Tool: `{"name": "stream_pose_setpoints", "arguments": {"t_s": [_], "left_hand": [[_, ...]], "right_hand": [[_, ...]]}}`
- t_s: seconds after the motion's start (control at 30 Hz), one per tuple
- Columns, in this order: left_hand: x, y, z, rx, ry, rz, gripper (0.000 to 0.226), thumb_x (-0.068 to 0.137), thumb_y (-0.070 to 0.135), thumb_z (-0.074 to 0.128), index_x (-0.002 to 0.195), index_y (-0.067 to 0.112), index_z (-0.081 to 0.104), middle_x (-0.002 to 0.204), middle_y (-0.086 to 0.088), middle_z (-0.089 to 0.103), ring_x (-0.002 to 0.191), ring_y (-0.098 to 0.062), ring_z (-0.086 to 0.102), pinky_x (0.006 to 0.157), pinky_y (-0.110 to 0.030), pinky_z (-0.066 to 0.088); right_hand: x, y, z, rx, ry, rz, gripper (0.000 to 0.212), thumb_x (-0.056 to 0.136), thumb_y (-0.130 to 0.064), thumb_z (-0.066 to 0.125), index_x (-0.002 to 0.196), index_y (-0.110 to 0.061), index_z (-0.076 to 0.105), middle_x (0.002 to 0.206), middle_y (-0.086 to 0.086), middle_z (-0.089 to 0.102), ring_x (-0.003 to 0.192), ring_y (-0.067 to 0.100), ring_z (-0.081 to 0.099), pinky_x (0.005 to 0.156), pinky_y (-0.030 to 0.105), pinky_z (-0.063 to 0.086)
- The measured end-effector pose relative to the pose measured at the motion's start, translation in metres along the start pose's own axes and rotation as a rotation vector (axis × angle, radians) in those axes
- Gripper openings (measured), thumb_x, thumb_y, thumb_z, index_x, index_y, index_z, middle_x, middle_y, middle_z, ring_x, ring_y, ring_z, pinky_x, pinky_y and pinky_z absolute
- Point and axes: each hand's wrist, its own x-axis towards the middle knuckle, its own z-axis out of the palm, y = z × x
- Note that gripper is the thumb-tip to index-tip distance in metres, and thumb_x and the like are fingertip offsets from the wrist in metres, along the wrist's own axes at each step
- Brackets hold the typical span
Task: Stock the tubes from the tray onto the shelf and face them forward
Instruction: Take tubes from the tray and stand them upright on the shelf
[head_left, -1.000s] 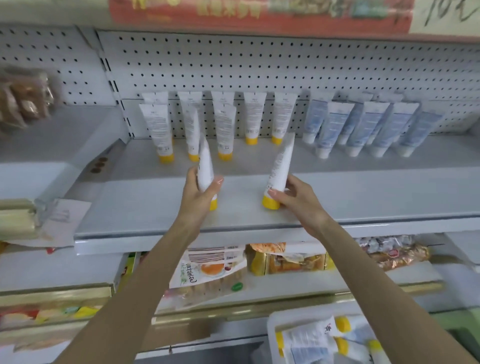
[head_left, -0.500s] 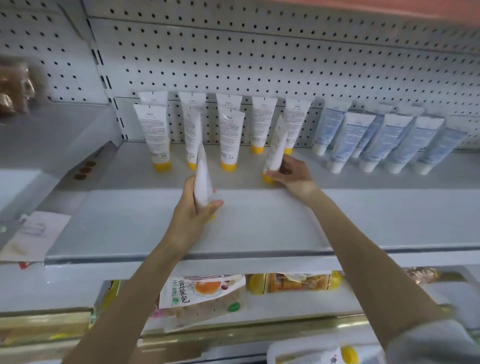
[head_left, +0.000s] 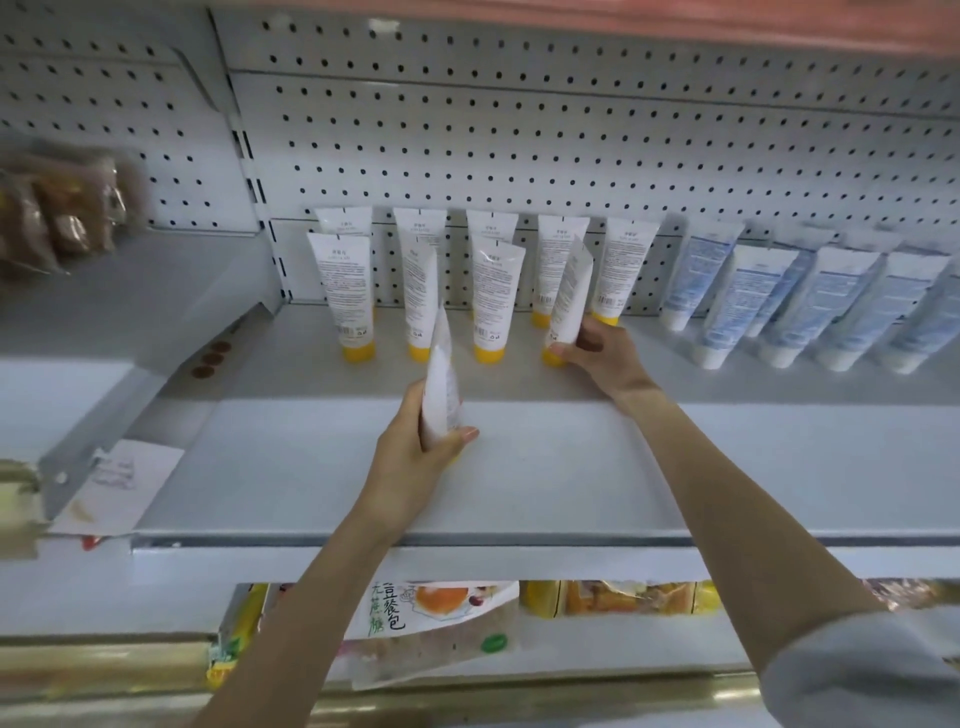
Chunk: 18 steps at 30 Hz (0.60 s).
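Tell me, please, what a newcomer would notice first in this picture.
Two hands reach onto the white shelf: the left hand grips a tube mid-shelf, and the right hand holds a second tube at the row of yellow-capped tubes by the pegboard. Blue-and-white tubes stand to their right.

White pegboard (head_left: 571, 130) across the back. Blurry brown snack bags (head_left: 57, 218) off to the left, a scribbled paper slip (head_left: 117, 486) below them, and down low a bread pack with green lettering (head_left: 431, 629) beside yellow packets (head_left: 623, 597).
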Motion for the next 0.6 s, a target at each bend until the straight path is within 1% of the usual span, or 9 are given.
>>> {"name": "stream_pose_setpoints", "arguments": {"t_s": [0.1, 0.17, 0.23, 0.3, 0.33, 0.37, 0.43, 0.53, 0.6], "left_hand": [[-0.003, 0.003, 0.003, 0.056, 0.022, -0.023, 0.052, 0.083, 0.015, 0.071, 0.121, 0.039, 0.045, 0.121, 0.01, 0.057, 0.117, -0.014, 0.052, 0.097, -0.034, 0.047], [-0.005, 0.006, 0.002, 0.16, 0.053, -0.035, 0.062, 0.081, 0.011, 0.073, 0.132, 0.026, 0.042, 0.126, 0.005, 0.054, 0.117, -0.016, 0.051, 0.098, -0.032, 0.045], [-0.008, 0.005, -0.001, 0.25, 0.094, -0.019, 0.068, 0.075, 0.004, 0.076, 0.132, 0.018, 0.043, 0.126, -0.002, 0.053, 0.114, -0.019, 0.053, 0.099, -0.037, 0.045], [-0.01, 0.007, -0.004, 0.278, 0.127, -0.015, 0.066, 0.072, 0.0, 0.078, 0.128, 0.014, 0.046, 0.121, -0.005, 0.055, 0.108, -0.02, 0.056, 0.096, -0.033, 0.047], [-0.01, 0.009, -0.005, 0.277, 0.131, -0.015, 0.062, 0.071, -0.001, 0.078, 0.123, 0.014, 0.049, 0.116, -0.004, 0.058, 0.104, -0.02, 0.058, 0.093, -0.031, 0.048], [-0.008, 0.011, -0.004, 0.271, 0.121, -0.017, 0.055, 0.07, -0.001, 0.079, 0.116, 0.014, 0.052, 0.11, -0.003, 0.061, 0.1, -0.02, 0.06, 0.091, -0.031, 0.049], [-0.004, 0.015, 0.003, 0.239, 0.052, -0.025, 0.047, 0.068, -0.002, 0.08, 0.104, 0.016, 0.053, 0.101, -0.002, 0.065, 0.096, -0.02, 0.064, 0.087, -0.026, 0.052], [0.003, 0.02, 0.026, 0.184, -0.086, -0.01, 0.048, 0.068, -0.005, 0.078, 0.102, 0.018, 0.053, 0.096, 0.003, 0.066, 0.091, -0.015, 0.065, 0.079, -0.012, 0.05], [0.007, 0.022, 0.045, 0.163, -0.163, 0.021, 0.049, 0.068, -0.004, 0.079, 0.105, 0.016, 0.055, 0.098, 0.0, 0.067, 0.092, -0.016, 0.067, 0.081, -0.016, 0.052]], "right_hand": [[-0.004, -0.006, -0.002, -0.01, -0.006, 0.021, 0.033, 0.081, -0.016, 0.074, 0.112, -0.018, 0.065, 0.11, 0.006, 0.069, 0.101, 0.016, 0.062, 0.098, 0.038, 0.048], [-0.011, -0.013, -0.005, 0.073, -0.001, 0.104, 0.053, 0.082, -0.02, 0.074, 0.131, -0.018, 0.054, 0.116, 0.004, 0.063, 0.107, 0.013, 0.058, 0.095, 0.029, 0.047], [-0.028, -0.017, -0.01, 0.213, 0.124, 0.208, 0.069, 0.081, -0.021, 0.075, 0.141, -0.018, 0.041, 0.122, 0.005, 0.055, 0.11, 0.014, 0.055, 0.091, 0.027, 0.044], [-0.054, -0.015, -0.019, 0.386, 0.272, 0.189, 0.062, 0.08, -0.015, 0.075, 0.135, -0.022, 0.046, 0.119, 0.008, 0.057, 0.106, 0.015, 0.058, 0.091, 0.029, 0.047], [-0.066, -0.016, -0.023, 0.455, 0.296, 0.159, 0.057, 0.079, -0.011, 0.075, 0.129, -0.023, 0.051, 0.114, 0.007, 0.06, 0.102, 0.015, 0.059, 0.09, 0.029, 0.049], [-0.077, -0.018, -0.027, 0.483, 0.266, 0.129, 0.052, 0.079, -0.009, 0.074, 0.125, -0.023, 0.054, 0.108, 0.005, 0.062, 0.098, 0.013, 0.061, 0.086, 0.028, 0.049], [-0.093, -0.027, -0.031, 0.461, 0.075, 0.06, 0.042, 0.083, -0.006, 0.068, 0.122, -0.018, 0.058, 0.101, 0.002, 0.065, 0.094, 0.01, 0.061, 0.082, 0.025, 0.049], [-0.111, -0.047, -0.028, 0.35, -0.24, -0.011, 0.037, 0.083, -0.016, 0.07, 0.118, -0.019, 0.062, 0.114, 0.001, 0.067, 0.108, 0.012, 0.061, 0.092, 0.026, 0.05], [-0.119, -0.054, -0.025, 0.295, -0.267, -0.02, 0.037, 0.078, -0.014, 0.073, 0.113, -0.019, 0.064, 0.115, 0.0, 0.068, 0.109, 0.012, 0.062, 0.094, 0.024, 0.048]]}}
